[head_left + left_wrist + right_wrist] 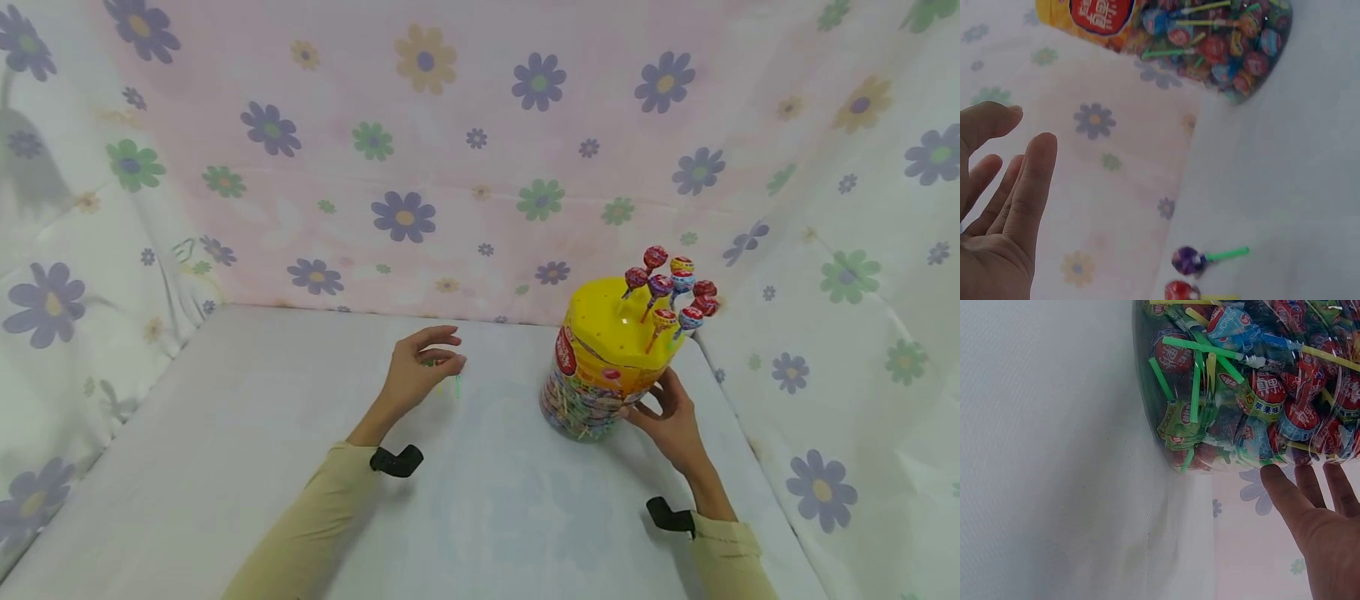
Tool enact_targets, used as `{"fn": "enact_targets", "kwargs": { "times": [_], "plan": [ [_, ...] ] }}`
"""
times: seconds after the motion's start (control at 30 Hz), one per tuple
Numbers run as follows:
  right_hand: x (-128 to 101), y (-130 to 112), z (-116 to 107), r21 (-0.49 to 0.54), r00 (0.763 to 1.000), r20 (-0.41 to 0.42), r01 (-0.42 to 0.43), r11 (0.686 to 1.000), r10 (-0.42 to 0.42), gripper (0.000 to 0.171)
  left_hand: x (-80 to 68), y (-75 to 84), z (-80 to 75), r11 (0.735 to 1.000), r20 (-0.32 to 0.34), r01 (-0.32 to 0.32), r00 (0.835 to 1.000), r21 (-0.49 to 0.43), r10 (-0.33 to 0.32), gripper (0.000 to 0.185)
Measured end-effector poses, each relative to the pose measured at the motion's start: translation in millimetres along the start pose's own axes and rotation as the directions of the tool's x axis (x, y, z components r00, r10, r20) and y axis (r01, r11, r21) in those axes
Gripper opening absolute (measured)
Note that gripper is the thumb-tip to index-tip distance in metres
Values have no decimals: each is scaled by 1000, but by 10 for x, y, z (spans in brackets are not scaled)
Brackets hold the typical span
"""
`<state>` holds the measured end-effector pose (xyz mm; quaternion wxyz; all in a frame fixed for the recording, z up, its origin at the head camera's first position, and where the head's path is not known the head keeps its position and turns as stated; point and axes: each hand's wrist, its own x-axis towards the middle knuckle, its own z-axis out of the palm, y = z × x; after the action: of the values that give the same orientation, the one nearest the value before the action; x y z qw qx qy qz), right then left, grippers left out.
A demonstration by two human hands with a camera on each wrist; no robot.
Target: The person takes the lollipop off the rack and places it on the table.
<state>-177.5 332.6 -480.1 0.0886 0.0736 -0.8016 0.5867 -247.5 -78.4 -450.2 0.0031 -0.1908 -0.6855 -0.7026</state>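
The right hand point(670, 417) is laid with straight fingers against the lollipop jar point(600, 375), steadying its lower wall. The left hand point(420, 371), well left of the jar, is loosely curled over two loose lollipops point(1200, 275) on the table point(225, 433); whether one is pinched cannot be told. The jar is best kept steady and one stick pinched firmly.

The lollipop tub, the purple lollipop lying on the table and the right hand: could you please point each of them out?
lollipop tub point(609, 333), head view, on its yellow lid.
purple lollipop point(1189, 260), left wrist view, on its wrapped head.
right hand point(670, 414), head view, on the back of the hand.
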Motion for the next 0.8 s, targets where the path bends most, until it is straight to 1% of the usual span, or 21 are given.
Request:
{"fn": "enact_targets", "kwargs": {
  "times": [0.13, 0.23, 0.33, 0.53, 0.73, 0.8],
  "plan": [
    [6, -24, 16, -10, 1000, 5, -10, 1000, 10, 89, 105, 154, 258, 996, 60, -84, 994, -37, 86, 45],
    [8, -37, 25, -17, 1000, 9, -17, 1000, 18, 89, 200, 234, 426, 988, 96, -149, 984, -45, 153, 43],
    [3, -37, 30, -17, 1000, 9, -21, 1000, 22, 89, 298, 295, 567, 979, 113, -199, 973, -50, 203, 42],
    [-12, -21, 35, -12, 1000, 9, -2, 1000, 3, 89, 446, 475, 823, 965, 129, -256, 957, -59, 262, 41],
    [-15, -39, 31, 22, 1000, -3, 15, 1000, -15, 85, 570, 655, 1077, 955, 158, -289, 942, -71, 297, 40],
    [-11, -44, 25, 26, 1000, -3, 16, 1000, -16, 85, 605, 711, 1159, 953, 159, -295, 940, -70, 302, 39]
  ]
}}
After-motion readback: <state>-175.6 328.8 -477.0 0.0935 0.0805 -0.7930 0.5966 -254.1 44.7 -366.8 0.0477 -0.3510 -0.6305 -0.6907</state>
